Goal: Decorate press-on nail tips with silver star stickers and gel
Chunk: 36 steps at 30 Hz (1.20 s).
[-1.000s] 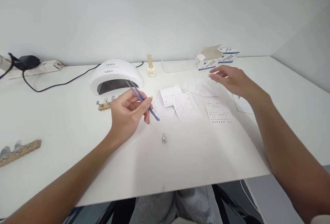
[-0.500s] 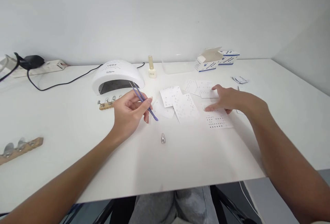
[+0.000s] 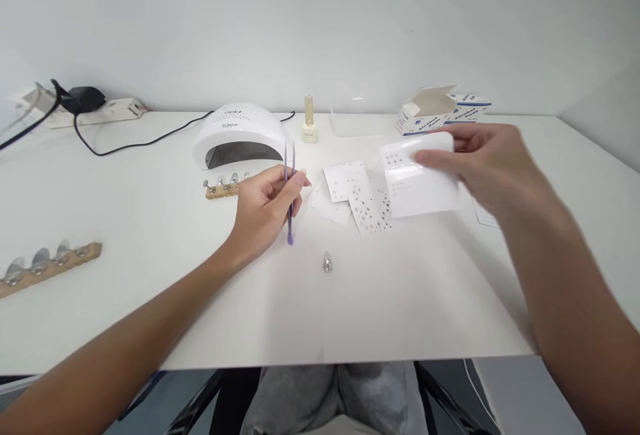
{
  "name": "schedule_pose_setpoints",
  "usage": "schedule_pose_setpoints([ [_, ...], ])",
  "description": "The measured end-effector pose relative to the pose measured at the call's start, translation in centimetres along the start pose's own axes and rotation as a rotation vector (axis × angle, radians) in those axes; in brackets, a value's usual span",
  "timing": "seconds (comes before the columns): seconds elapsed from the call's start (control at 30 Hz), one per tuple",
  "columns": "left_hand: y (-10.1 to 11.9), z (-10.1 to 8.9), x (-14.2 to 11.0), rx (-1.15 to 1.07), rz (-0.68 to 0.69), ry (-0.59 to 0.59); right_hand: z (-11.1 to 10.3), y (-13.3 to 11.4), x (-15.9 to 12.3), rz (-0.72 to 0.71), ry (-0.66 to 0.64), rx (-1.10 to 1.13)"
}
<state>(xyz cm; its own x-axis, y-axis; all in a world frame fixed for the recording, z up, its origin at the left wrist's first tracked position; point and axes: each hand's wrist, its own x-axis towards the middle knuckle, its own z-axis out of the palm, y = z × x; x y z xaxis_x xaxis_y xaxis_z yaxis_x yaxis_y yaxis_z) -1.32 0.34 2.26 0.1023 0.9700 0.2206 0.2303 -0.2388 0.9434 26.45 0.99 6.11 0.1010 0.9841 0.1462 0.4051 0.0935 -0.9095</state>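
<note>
Purple tweezers [image 3: 290,218] are held in my left hand [image 3: 267,211], with their thin tips pointing up and away from me. My right hand [image 3: 485,161] pinches a nail sticker sheet [image 3: 423,188] between thumb and fingers, raised off the table and blurred by motion. Beside it on the table lie more sticker sheets [image 3: 367,205], overlapping and printed with small silvery shapes. A single clear nail tip [image 3: 327,262] with a shiny piece on it rests on the white table in front of me, apart from both hands.
A white nail lamp [image 3: 240,129] stands behind my left hand. Nail tips sit on wooden stands [image 3: 217,191] [image 3: 75,258] at left. Farther back are a polish bottle [image 3: 309,129], a clear tray [image 3: 355,129] and an alcohol pad box [image 3: 427,118]. A cable [image 3: 150,146] crosses the left side.
My right hand has lifted a sticker sheet off the table. In my left hand the tweezers have turned more upright. The view has shifted slightly.
</note>
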Motion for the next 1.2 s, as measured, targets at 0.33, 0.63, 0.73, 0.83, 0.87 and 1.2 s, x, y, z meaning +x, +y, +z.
schedule_pose_setpoints([
  [0.33, -1.8, 0.2, 0.4, 0.447, 0.05, -0.204, 8.3, 3.9, -2.0, 0.246, -0.287, 0.434],
  [0.63, -1.4, 0.3, 0.3, 0.483, -0.016, -0.215, 7.3, 3.1, -1.5, 0.246, -0.252, 0.416],
  [0.73, -1.4, 0.3, 0.3, 0.482, -0.038, -0.215, 6.6, 2.7, -0.8, 0.218, -0.21, 0.379],
  [0.83, -1.4, 0.2, 0.3, 0.482, -0.04, -0.212, 4.3, 3.0, 0.8, 0.103, -0.068, 0.304],
  [0.87, -1.4, 0.2, 0.3, 0.481, -0.042, -0.212, 3.2, 3.2, 1.5, 0.072, 0.007, 0.265],
  [1.2, -1.2, 0.4, 0.1, 0.463, -0.053, -0.219, -2.6, 6.2, 4.8, 0.155, 0.231, -0.057],
])
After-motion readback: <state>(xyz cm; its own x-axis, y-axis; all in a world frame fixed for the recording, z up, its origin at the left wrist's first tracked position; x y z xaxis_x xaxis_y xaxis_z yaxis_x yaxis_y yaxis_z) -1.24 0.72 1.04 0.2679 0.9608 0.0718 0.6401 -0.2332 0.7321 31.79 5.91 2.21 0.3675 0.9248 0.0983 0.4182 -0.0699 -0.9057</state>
